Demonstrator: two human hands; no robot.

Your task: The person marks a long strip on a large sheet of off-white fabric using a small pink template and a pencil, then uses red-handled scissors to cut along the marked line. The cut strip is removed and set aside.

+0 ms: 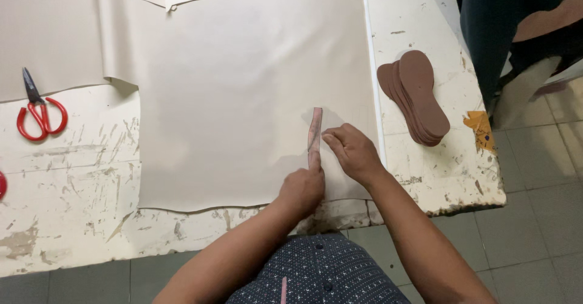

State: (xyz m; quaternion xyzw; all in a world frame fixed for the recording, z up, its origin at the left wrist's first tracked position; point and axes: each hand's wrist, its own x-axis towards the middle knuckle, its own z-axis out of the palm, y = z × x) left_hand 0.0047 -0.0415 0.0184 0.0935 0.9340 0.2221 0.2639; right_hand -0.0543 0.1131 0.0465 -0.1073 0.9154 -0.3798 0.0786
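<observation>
Narrow strip template (pixel 314 135) lies upright on beige sheet (pixel 243 97), near sheet's right edge. Left hand (pixel 302 190) at strip's lower end, index finger pressing it flat, other fingers curled. Right hand (pixel 352 151) just right of strip, fingers bunched at its edge; whether they pinch anything cannot tell. Stack of brown insoles (pixel 418 96) on counter (pixel 73 189) right of sheet. Red scissors (pixel 37 111) far left, bare scarred counter around them.
</observation>
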